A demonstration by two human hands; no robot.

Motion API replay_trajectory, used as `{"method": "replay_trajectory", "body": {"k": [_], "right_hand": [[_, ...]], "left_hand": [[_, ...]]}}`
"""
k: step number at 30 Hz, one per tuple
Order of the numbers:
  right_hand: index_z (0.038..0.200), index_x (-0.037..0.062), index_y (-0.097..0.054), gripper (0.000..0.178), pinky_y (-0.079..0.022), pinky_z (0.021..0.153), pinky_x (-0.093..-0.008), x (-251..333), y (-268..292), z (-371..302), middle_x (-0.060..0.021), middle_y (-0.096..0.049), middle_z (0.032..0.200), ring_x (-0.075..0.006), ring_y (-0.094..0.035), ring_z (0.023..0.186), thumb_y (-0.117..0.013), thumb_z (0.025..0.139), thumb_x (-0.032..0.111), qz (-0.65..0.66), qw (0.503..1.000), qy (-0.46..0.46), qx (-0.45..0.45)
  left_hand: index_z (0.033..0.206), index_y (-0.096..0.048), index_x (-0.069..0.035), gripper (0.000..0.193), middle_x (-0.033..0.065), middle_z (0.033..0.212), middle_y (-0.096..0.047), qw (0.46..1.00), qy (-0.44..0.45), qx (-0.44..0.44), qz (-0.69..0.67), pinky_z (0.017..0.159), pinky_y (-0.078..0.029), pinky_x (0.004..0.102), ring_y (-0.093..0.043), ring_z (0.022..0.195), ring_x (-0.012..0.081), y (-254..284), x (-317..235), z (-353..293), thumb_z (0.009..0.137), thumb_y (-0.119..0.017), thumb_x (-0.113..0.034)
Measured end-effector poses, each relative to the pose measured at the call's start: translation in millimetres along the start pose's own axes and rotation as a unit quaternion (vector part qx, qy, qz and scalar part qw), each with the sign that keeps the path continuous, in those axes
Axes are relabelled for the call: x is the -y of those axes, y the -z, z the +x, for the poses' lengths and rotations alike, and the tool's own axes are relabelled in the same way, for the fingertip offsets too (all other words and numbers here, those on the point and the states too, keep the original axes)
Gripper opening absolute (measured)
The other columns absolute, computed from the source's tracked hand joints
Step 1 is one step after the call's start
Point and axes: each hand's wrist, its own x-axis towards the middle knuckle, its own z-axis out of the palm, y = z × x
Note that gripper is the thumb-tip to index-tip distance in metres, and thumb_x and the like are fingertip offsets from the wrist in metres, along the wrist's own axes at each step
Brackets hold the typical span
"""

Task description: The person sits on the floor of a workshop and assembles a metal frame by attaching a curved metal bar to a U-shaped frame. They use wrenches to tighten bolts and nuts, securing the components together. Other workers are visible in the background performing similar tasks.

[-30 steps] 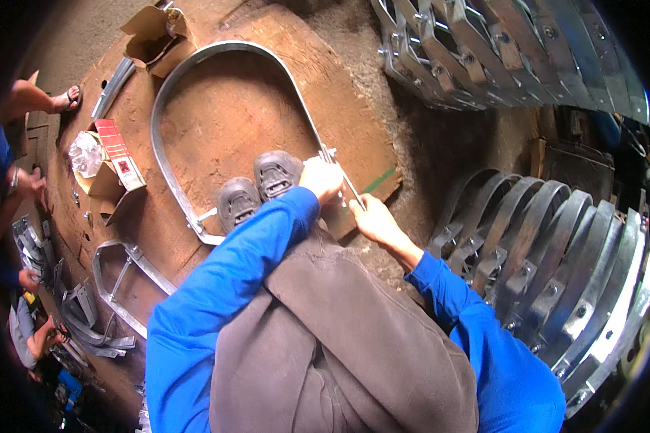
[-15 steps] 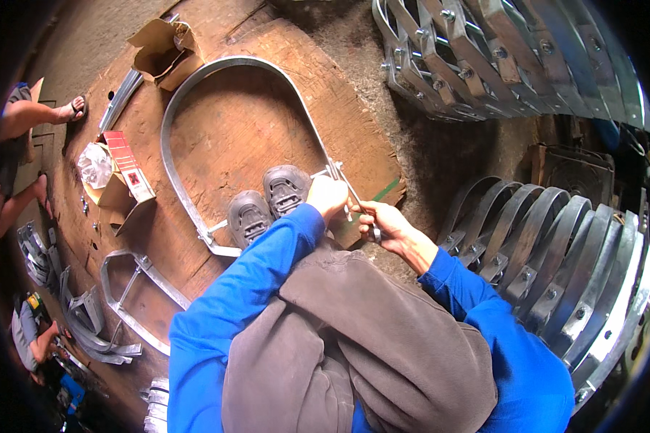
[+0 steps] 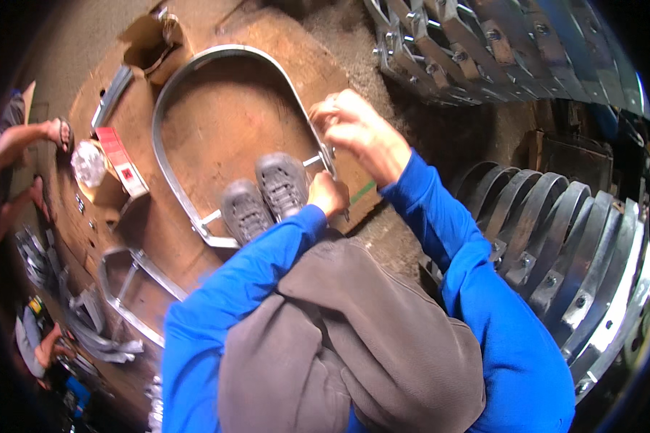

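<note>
A large U-shaped flat metal hoop (image 3: pixel 160 137) lies on the brown board around my shoes. My left hand (image 3: pixel 328 193) is closed on the hoop's right-hand end, just below a bolted joint (image 3: pixel 326 156) with a short cross rod. Higher up on that side, my right hand (image 3: pixel 361 133) is beside the hoop's outer edge with its fingers curled. Whether it holds anything is hidden by the hand and some blur. The hoop's other end, with a similar short rod (image 3: pixel 211 217), lies left of my shoes (image 3: pixel 282 184).
Bent metal hoops (image 3: pixel 556 238) stand in a row at right, with more bolted frames (image 3: pixel 477 54) above. On the board's left are an open carton (image 3: pixel 152 47), a red-and-white box (image 3: pixel 125 162) and a smaller frame (image 3: pixel 133 317). Another person's feet (image 3: pixel 59 133) are at far left.
My right hand has moved up and away from my left hand, to the hoop's upper right side. The wrench it held is no longer visible. My left hand still grips the hoop's end.
</note>
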Motion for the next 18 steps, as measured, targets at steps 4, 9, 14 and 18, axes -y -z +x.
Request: {"method": "replay_trajectory", "body": {"k": [4, 9, 14, 18], "right_hand": [[0.088, -0.0039, -0.049, 0.010, -0.057, 0.062, -0.0279, -9, -41, 2, -0.0085, -0.049, 0.078, -0.0149, -0.051, 0.063, -0.044, 0.096, 0.001, 0.250, 0.958, -0.029, -0.137], [0.096, -0.0036, -0.058, 0.018, -0.060, 0.056, -0.0364, -10, 28, -11, -0.0071, -0.055, 0.071, -0.0122, -0.056, 0.056, -0.052, 0.096, 0.013, -0.100, 0.983, -0.022, -0.151], [0.127, -0.0006, -0.054, 0.062, -0.053, 0.085, -0.0382, 2, 129, 31, -0.0193, -0.067, 0.103, -0.0227, -0.065, 0.097, -0.073, 0.082, 0.037, -0.659, 0.723, 0.030, -0.204], [0.124, -0.0023, -0.049, 0.077, -0.051, 0.085, -0.0394, 14, 146, 76, -0.0163, -0.067, 0.109, -0.0263, -0.062, 0.103, -0.081, 0.074, 0.046, -0.351, 0.917, 0.147, -0.117]], "left_hand": [[0.085, -0.070, -0.004, 0.016, 0.0203, 0.078, -0.069, 0.935, 0.090, -0.009, -0.344, 0.070, -0.055, 0.0426, -0.070, 0.078, 0.0321, -51, 35, 10, 0.082, -0.059, -0.015], [0.105, -0.059, 0.001, 0.019, 0.0077, 0.073, -0.061, 0.810, 0.264, 0.053, -0.521, 0.049, -0.050, 0.0326, -0.058, 0.055, 0.0154, 23, -10, -7, 0.093, -0.047, -0.007], [0.108, -0.055, 0.000, 0.019, 0.0058, 0.070, -0.058, 0.816, 0.268, 0.086, -0.504, 0.050, -0.053, 0.0334, -0.058, 0.054, 0.0147, 28, 0, -6, 0.094, -0.044, -0.009], [0.113, -0.055, -0.001, 0.024, 0.0060, 0.071, -0.056, 0.768, 0.288, 0.105, -0.563, 0.052, -0.055, 0.0340, -0.057, 0.055, 0.0144, 49, -8, -16, 0.095, -0.042, -0.010]]}}
